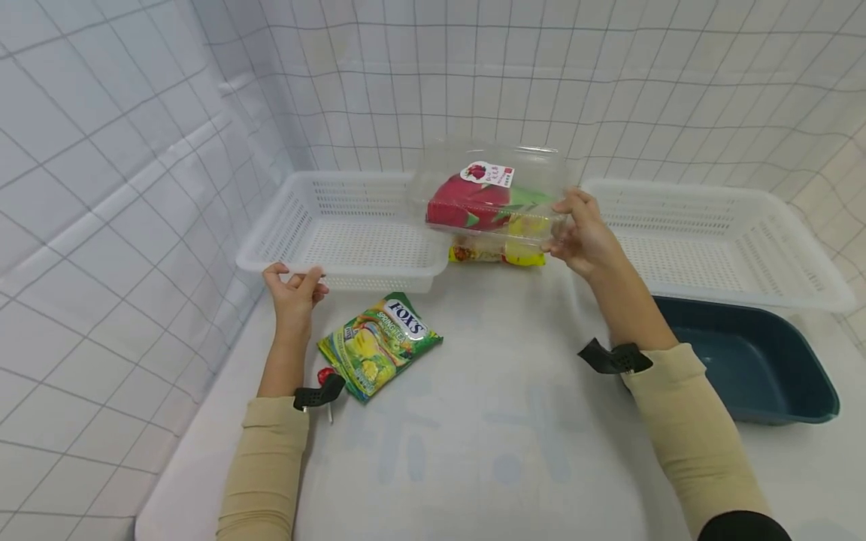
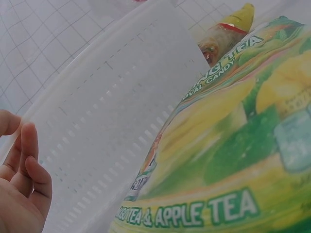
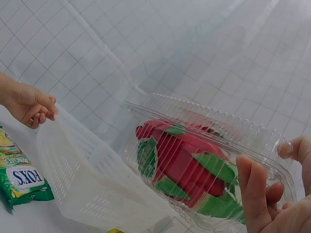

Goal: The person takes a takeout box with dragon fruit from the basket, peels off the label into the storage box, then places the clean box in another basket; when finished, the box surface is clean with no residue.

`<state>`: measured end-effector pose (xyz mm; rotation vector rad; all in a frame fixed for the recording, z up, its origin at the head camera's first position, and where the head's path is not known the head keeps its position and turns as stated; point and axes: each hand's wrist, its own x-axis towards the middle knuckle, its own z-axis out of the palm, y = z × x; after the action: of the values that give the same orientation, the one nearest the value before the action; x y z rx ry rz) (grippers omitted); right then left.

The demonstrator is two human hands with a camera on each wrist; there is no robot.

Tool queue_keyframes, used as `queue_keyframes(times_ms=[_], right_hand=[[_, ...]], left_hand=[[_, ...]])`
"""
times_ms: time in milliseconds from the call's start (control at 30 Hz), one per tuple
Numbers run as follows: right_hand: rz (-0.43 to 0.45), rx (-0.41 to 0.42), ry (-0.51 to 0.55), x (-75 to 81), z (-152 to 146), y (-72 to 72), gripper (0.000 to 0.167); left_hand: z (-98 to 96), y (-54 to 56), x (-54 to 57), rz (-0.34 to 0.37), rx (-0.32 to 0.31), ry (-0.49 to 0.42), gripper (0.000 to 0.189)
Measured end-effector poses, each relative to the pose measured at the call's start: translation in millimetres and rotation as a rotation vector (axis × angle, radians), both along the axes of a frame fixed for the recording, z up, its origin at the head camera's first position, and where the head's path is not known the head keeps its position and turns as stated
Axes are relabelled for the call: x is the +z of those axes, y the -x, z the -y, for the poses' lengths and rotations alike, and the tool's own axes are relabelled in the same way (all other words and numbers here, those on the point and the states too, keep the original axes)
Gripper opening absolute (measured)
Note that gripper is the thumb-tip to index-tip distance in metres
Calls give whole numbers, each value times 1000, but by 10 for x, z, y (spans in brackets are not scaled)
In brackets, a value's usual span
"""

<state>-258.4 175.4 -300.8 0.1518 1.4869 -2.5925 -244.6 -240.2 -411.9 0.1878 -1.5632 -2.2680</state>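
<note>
My right hand (image 1: 583,234) grips the right end of a clear plastic clamshell box (image 1: 534,161). Red and green dragon fruit (image 3: 182,155) shows through its ribbed wall, and a white sticker is on the lid. In the head view the box is raised, overlapping the right end of the left white basket (image 1: 345,284). My left hand (image 1: 292,297) pinches that basket's front rim near its left corner; the left wrist view shows thumb and fingers at the rim (image 2: 73,73). A green FOX'S candy bag (image 1: 382,346) lies in front of the basket.
A yellow packet (image 1: 524,258) lies behind the box, partly hidden. Near my left wrist is a red lollipop (image 1: 325,375). On the right stand another white basket (image 1: 734,293) and a dark teal tub (image 1: 758,361). Grid-patterned sheeting (image 1: 440,68) rises behind the table.
</note>
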Motion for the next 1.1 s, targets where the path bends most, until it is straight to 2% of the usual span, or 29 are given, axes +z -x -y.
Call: queue_keyframes(times_ms=[267,433,700,933,1100], right_hand=[[-15,-5,57,-14,-166,-123,48],[-24,27,94,-11,-268,-215,51],[-43,64,85,-49,-412,-345,59],[-109,115,127,-124,-467,-473,43],[-156,158,149,-212,-500,-587,39]], left_hand=[[-8,5,16,17,0,-2,46],[-9,-2,26,21,6,-1,47],[-1,-13,24,24,5,0,48],[5,-26,29,38,7,-3,48],[-1,-15,25,44,12,-1,48]])
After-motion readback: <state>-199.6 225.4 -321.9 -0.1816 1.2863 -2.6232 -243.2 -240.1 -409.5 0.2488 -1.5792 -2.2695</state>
